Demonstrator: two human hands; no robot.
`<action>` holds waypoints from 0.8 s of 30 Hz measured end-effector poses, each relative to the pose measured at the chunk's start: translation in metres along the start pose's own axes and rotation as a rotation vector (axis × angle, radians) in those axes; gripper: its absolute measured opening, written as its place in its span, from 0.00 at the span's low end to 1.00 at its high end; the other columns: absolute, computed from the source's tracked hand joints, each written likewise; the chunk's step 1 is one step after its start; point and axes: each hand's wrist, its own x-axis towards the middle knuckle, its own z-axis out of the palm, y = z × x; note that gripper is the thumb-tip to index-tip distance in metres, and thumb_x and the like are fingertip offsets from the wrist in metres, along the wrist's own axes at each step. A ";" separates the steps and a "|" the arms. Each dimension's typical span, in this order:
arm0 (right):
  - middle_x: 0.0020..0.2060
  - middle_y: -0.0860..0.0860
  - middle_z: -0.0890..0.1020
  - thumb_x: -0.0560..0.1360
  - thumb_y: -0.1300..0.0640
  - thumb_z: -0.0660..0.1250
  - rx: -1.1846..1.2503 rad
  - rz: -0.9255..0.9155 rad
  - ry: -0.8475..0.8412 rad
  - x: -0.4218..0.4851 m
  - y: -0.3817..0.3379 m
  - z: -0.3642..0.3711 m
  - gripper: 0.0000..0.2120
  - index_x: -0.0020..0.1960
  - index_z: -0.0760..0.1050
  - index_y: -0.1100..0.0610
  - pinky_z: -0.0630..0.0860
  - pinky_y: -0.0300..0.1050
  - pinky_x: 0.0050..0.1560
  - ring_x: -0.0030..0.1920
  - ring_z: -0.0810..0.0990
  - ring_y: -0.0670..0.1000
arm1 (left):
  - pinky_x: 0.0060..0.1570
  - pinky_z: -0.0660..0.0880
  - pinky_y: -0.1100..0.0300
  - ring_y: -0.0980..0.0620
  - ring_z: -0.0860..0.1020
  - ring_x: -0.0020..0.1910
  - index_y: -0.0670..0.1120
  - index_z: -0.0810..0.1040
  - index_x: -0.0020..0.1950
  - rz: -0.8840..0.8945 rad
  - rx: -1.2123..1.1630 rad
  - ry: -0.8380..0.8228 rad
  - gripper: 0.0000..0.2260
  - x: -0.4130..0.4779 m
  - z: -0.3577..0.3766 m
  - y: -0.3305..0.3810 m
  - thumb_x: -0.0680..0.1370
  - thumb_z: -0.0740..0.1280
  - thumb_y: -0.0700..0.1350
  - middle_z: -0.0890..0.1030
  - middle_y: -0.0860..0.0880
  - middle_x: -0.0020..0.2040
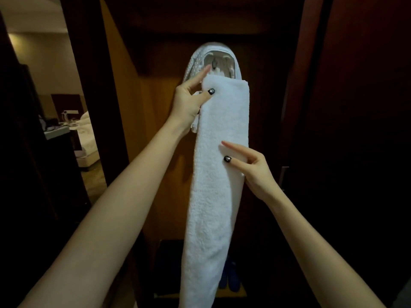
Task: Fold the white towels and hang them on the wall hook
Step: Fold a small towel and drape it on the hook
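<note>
White towel: hanging as a long, narrow folded strip in front of the wooden wall panel; its flat top edge is sitting just below the top of a second cloth, and its lower end is running out past the bottom of the head view.
Waffle cloth: hanging behind the towel, high on the panel, and arching over something pale; whether that is the hook I cannot tell.
Left hand: pinching the towel's upper left corner, with the thumb lying on the front and the other fingers going behind the edge; the forefinger is pointing up and touching the waffle cloth.
Right hand: pinching the towel's right edge about halfway down, with the thumb and the stretched forefinger lying on the front and a small fold of cloth bulging between them; the remaining fingers are curling behind the edge.
Arms: reaching up bare from the two lower corners, one on each side of the strip.
Dark door: standing along the panel's right edge, with a metal handle showing just beside the right wrist.
Blue things: lying at the panel's foot, partly hidden behind the towel.
Bed: showing through the opening at the far left, with white bedding.
</note>
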 end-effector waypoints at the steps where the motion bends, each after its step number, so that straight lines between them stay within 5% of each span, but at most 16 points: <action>1: 0.56 0.44 0.83 0.74 0.64 0.70 -0.023 -0.016 -0.009 0.005 -0.003 0.004 0.18 0.58 0.82 0.45 0.78 0.39 0.55 0.57 0.81 0.46 | 0.53 0.79 0.53 0.50 0.78 0.60 0.46 0.65 0.74 -0.020 -0.023 -0.001 0.29 0.001 -0.003 -0.004 0.75 0.68 0.33 0.75 0.42 0.66; 3: 0.57 0.43 0.83 0.75 0.66 0.68 -0.085 -0.047 -0.019 0.017 -0.006 0.011 0.19 0.59 0.80 0.46 0.78 0.42 0.58 0.58 0.80 0.46 | 0.48 0.80 0.55 0.51 0.81 0.55 0.49 0.58 0.76 -0.077 -0.015 0.034 0.32 0.002 -0.007 -0.016 0.76 0.69 0.36 0.77 0.43 0.63; 7: 0.60 0.50 0.81 0.75 0.68 0.66 -0.070 -0.042 0.077 0.035 -0.002 0.012 0.19 0.58 0.80 0.49 0.75 0.53 0.64 0.61 0.79 0.53 | 0.42 0.75 0.67 0.55 0.77 0.50 0.41 0.70 0.63 -0.223 0.167 0.232 0.15 -0.020 -0.017 -0.047 0.80 0.64 0.47 0.76 0.51 0.51; 11: 0.61 0.53 0.79 0.75 0.67 0.66 0.025 0.011 0.127 0.046 0.000 0.003 0.19 0.55 0.82 0.45 0.79 0.51 0.58 0.58 0.80 0.53 | 0.39 0.73 0.64 0.53 0.76 0.43 0.44 0.71 0.48 -0.228 0.087 0.050 0.08 -0.090 -0.025 -0.089 0.79 0.65 0.48 0.77 0.49 0.44; 16: 0.58 0.48 0.81 0.74 0.67 0.67 0.050 0.050 0.093 0.052 -0.003 -0.002 0.19 0.55 0.82 0.46 0.80 0.44 0.48 0.53 0.83 0.50 | 0.41 0.78 0.62 0.57 0.81 0.43 0.46 0.74 0.46 -0.225 0.084 0.078 0.03 -0.133 -0.021 -0.110 0.77 0.67 0.44 0.82 0.52 0.45; 18: 0.56 0.46 0.81 0.74 0.67 0.67 0.057 0.061 0.090 0.054 -0.008 -0.005 0.19 0.55 0.82 0.47 0.80 0.42 0.46 0.51 0.83 0.48 | 0.39 0.75 0.62 0.61 0.79 0.37 0.45 0.76 0.43 -0.326 0.095 0.018 0.11 -0.142 -0.021 -0.115 0.77 0.64 0.52 0.81 0.56 0.39; 21: 0.58 0.45 0.79 0.74 0.66 0.66 0.033 0.097 0.084 0.055 -0.015 -0.011 0.19 0.56 0.81 0.45 0.79 0.41 0.47 0.53 0.81 0.47 | 0.64 0.71 0.51 0.51 0.76 0.62 0.39 0.74 0.64 -0.546 -0.107 0.006 0.34 -0.149 -0.021 -0.113 0.71 0.63 0.66 0.78 0.46 0.62; 22: 0.59 0.45 0.79 0.74 0.66 0.66 0.031 0.107 0.082 0.055 -0.017 -0.013 0.19 0.57 0.80 0.45 0.79 0.41 0.47 0.54 0.80 0.48 | 0.65 0.71 0.52 0.49 0.75 0.64 0.39 0.73 0.65 -0.541 -0.143 0.001 0.38 -0.150 -0.022 -0.112 0.69 0.64 0.68 0.77 0.44 0.64; 24: 0.61 0.46 0.77 0.73 0.64 0.66 0.044 0.127 0.082 0.054 -0.019 -0.017 0.18 0.57 0.80 0.46 0.79 0.40 0.46 0.55 0.79 0.49 | 0.55 0.76 0.59 0.50 0.80 0.54 0.42 0.81 0.54 -0.433 -0.132 -0.023 0.28 -0.148 -0.025 -0.112 0.71 0.65 0.65 0.83 0.46 0.53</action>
